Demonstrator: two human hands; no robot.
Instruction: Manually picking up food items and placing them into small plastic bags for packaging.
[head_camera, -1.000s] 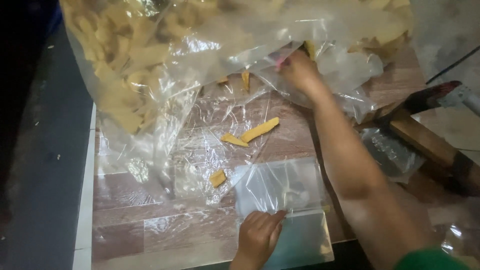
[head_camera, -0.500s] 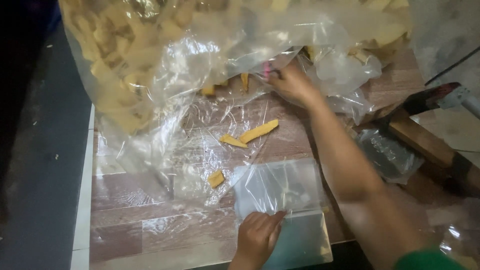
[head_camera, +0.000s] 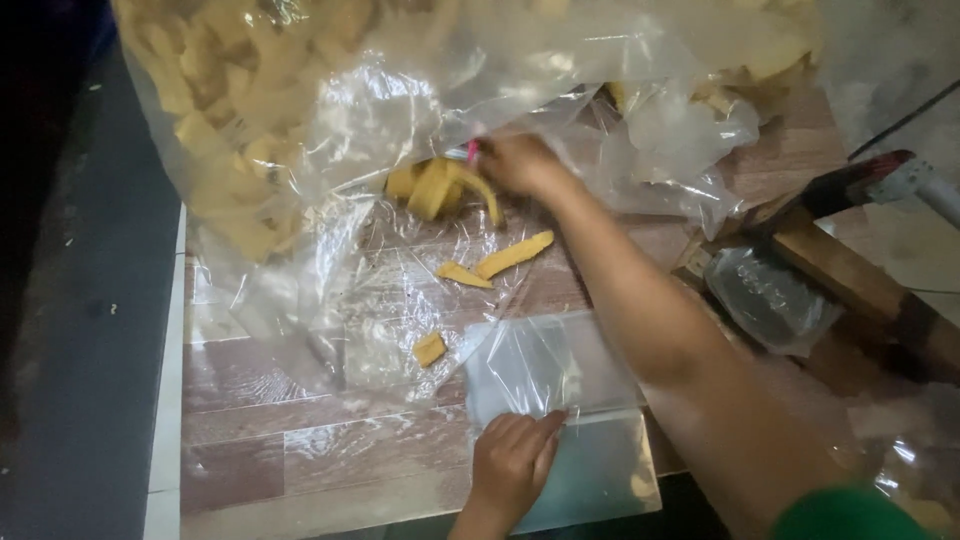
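Head view: two hands at work
Right hand (head_camera: 520, 163): clenched on chips (head_camera: 437, 186) inside big bag (head_camera: 330, 110)
Left hand (head_camera: 512, 462): flat, unclenched, pressing small bag (head_camera: 545, 365)

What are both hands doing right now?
Left hand: open, pressing flat on the small bag.
Right hand: inside the big bag, curled around chips; grip cannot be told.

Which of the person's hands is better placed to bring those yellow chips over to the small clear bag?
The right hand, probably. It is already inside the big plastic sack, touching a clump of yellow chips. The left hand is pressed on the small clear bag, pinning it to the table.
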